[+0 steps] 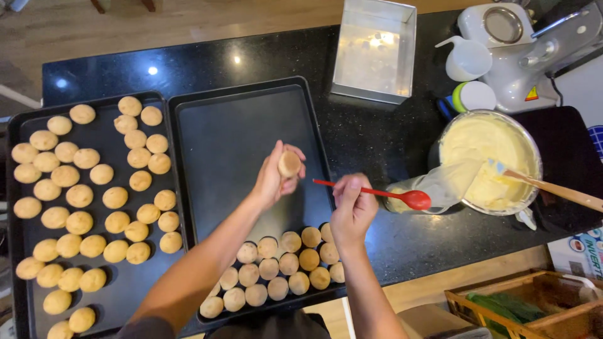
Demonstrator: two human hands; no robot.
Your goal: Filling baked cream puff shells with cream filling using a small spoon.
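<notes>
My left hand (275,177) holds a small round golden puff (289,164) up over the middle dark baking tray (239,132). My right hand (353,207) grips a red spoon (389,193) by its handle, its bowl pointing right toward a clear piping bag (440,183) that stands beside a metal bowl of pale yellow cream (487,157). Several puffs (276,270) lie in rows at the near end of the middle tray. The left tray (16,263) carries several more puffs (94,194).
A square metal tin (375,50) sits at the back of the black counter (370,138). A wooden-handled spatula (553,187) rests in the cream bowl. A white jug (468,59) and white appliance (534,44) stand at the back right. A wooden crate (534,307) is at the lower right.
</notes>
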